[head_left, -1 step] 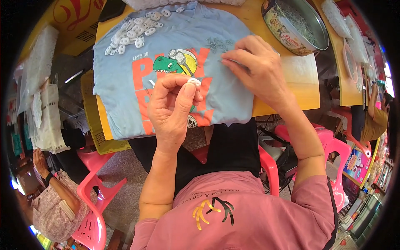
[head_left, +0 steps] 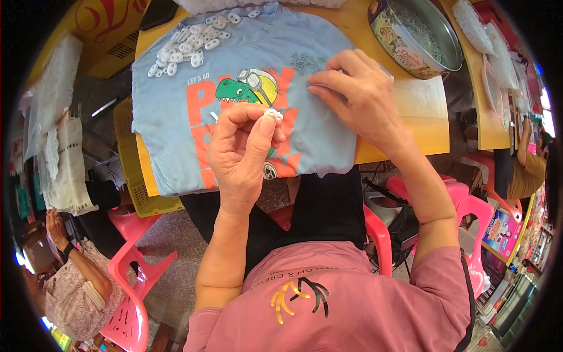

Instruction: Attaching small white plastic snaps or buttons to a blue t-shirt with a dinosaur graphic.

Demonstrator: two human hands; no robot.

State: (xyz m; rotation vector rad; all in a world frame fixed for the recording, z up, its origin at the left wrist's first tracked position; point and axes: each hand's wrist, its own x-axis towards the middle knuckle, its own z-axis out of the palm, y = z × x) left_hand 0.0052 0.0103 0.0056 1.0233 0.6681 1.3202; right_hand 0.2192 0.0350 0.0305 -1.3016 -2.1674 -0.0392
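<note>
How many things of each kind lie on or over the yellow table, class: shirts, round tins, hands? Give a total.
Light blue shirt: 1
Round tin: 1
Hands, left hand pinching a small white piece and right hand pressing the shirt: 2
Total: 4

1. A small white oval plastic piece (head_left: 273, 114) sits pinched between the thumb and fingertips of the left hand (head_left: 240, 158), raised just above the shirt's print.
2. A light blue cotton T-shirt with an orange-lettered green dinosaur print (head_left: 176, 111) lies flat, spread across the yellow table; the right hand (head_left: 358, 100) presses its upper right part, fingertips beside a small heap of thin metal pins (head_left: 308, 61).
</note>
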